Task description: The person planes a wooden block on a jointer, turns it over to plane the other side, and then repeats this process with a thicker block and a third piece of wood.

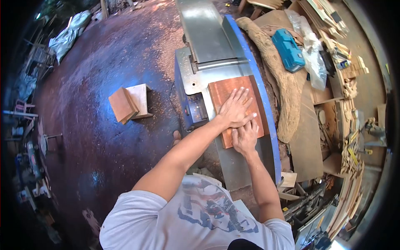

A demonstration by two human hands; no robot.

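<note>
A reddish-brown wooden board (225, 88) lies flat on the metal bed of a planing machine (237, 166), beside its blue fence (266, 100). My left hand (236, 109) rests on the board's middle with its fingers spread. Just below it, my right hand (246, 136) presses on the lower part of the board, its fingers bent and partly overlapped by my left hand. Beyond the board's far edge, the shiny cutter slot (221, 63) crosses the machine.
Boards are stacked on a small wooden stool (141, 100) on the floor to the left. Right of the fence lie a long log (287, 91) and a teal case (288, 50). Wood offcuts (352, 75) line the far right. Shavings cover the floor near the machine.
</note>
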